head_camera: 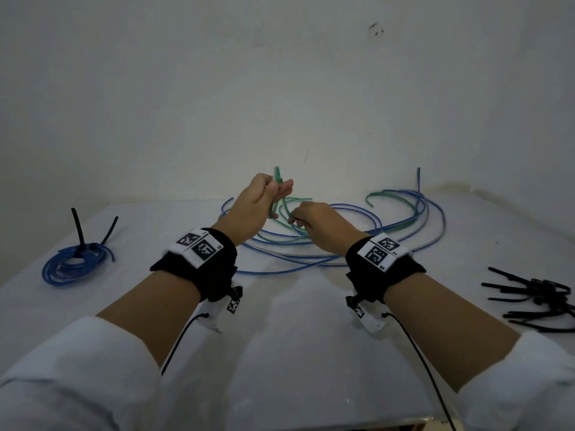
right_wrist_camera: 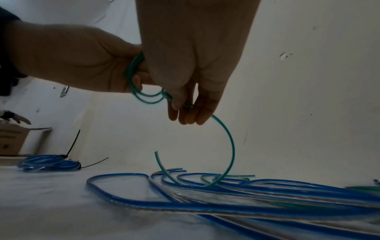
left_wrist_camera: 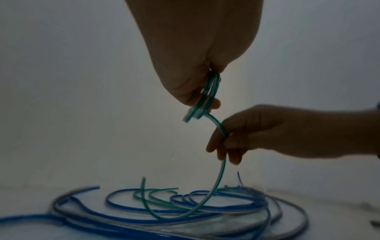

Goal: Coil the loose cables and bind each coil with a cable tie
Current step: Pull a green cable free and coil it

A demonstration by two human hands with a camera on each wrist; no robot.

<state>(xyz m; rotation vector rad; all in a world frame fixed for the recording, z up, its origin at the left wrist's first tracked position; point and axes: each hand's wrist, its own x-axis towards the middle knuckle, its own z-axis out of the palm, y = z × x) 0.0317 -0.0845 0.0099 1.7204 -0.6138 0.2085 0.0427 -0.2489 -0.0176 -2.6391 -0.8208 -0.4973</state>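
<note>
My left hand (head_camera: 264, 194) is raised above the table and grips a few small loops of a green cable (left_wrist_camera: 207, 95). From those loops the green cable (right_wrist_camera: 228, 138) runs through my right hand (head_camera: 308, 220), whose fingers pinch it just below and to the right of the left hand. Its free length arcs down to the table and ends among loose blue cables (head_camera: 357, 253). In the wrist views the left hand (right_wrist_camera: 82, 60) and right hand (left_wrist_camera: 236, 139) show the same grips.
A blue coil (head_camera: 74, 262) bound with a black cable tie (head_camera: 79, 228) lies at the far left. Several loose black cable ties (head_camera: 538, 303) lie at the right edge. A second green cable (head_camera: 392, 197) is tangled with the blue ones. A white wall stands close behind.
</note>
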